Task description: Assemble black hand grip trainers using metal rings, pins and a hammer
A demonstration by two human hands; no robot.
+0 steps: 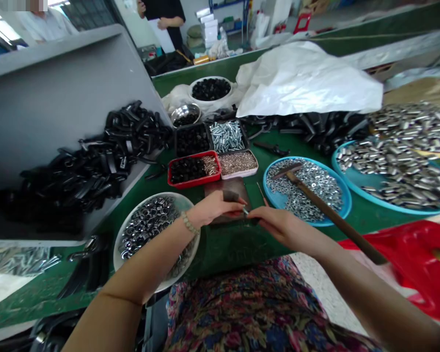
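A small silvery piece (245, 210) sits between my two hands, above the metal plate (222, 188). My left hand (217, 206) pinches it, one finger wrapped in something dark. My right hand (278, 222) meets it from the other side, fingertips drawn narrow; I can't tell whether they grip it too. Neither hand is clearly nearer. Fingers cover its ends, so its long axis is unclear, and I can't make out the dark bit below my right fingertips.
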